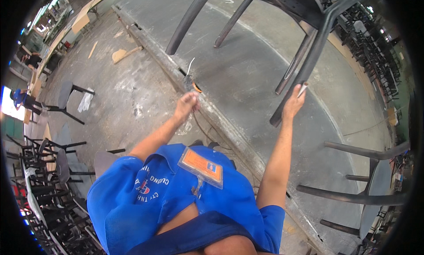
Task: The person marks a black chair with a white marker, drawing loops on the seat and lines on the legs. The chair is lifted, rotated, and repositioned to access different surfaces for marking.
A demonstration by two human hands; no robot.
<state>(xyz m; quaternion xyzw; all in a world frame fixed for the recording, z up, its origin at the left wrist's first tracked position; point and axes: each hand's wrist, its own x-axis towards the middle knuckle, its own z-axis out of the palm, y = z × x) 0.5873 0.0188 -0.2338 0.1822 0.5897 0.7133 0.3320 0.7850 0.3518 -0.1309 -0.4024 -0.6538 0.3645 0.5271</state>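
Where right hand [293,103] rests, chair leg [307,65] slants lower-left.

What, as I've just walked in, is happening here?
The person's right hand holds a slim pale stick at a leg of a dark chair on a grey worktop. The left hand is near an orange item at the worktop's edge; whether it holds anything is unclear. Another chair is toward the right.

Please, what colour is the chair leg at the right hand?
The leg is black, best seen in the head view.
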